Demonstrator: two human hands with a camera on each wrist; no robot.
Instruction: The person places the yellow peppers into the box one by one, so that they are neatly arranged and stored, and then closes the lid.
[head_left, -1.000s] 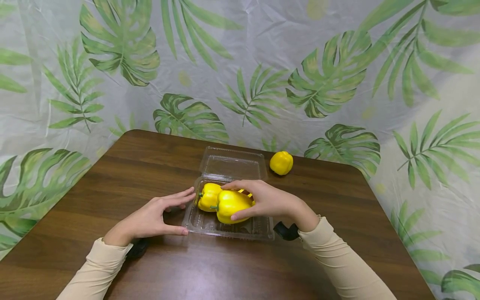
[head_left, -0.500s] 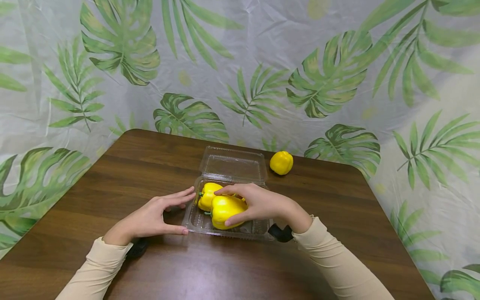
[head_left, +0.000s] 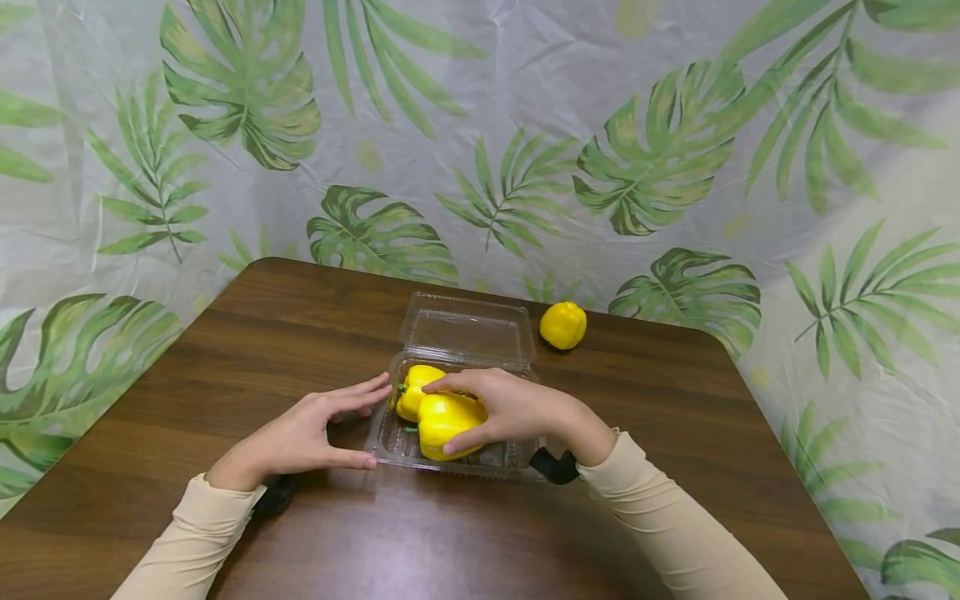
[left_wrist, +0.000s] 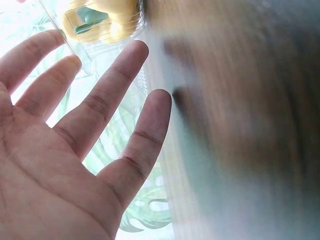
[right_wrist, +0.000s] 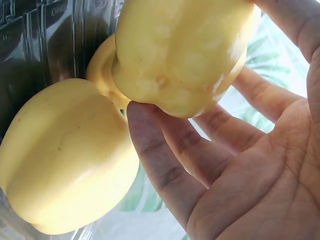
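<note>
In the head view, a clear plastic clamshell container (head_left: 395,447) lies with its lid folded back on the table. My right hand (head_left: 521,408) grips a yellow bell pepper (head_left: 450,425), thumb on the near side and fingers over the far side, low over the container's front half. Its green stem points left. Another yellow pepper (head_left: 416,392) sits in the back left of the container. A further pepper (right_wrist: 65,160) shows in the right wrist view, mostly hidden by my hand in the head view. My left hand (head_left: 300,433) has its fingers spread, fingertips right at the container's left edge.
The see-through lid (head_left: 468,333) lies behind the container. One more yellow pepper (head_left: 563,326) stands on the brown wooden table (head_left: 315,325), right of the lid. A leaf-printed cloth (head_left: 510,125) hangs along the back.
My right hand has moved left and a little toward me with the pepper in its grip. The left hand stays where it was.
</note>
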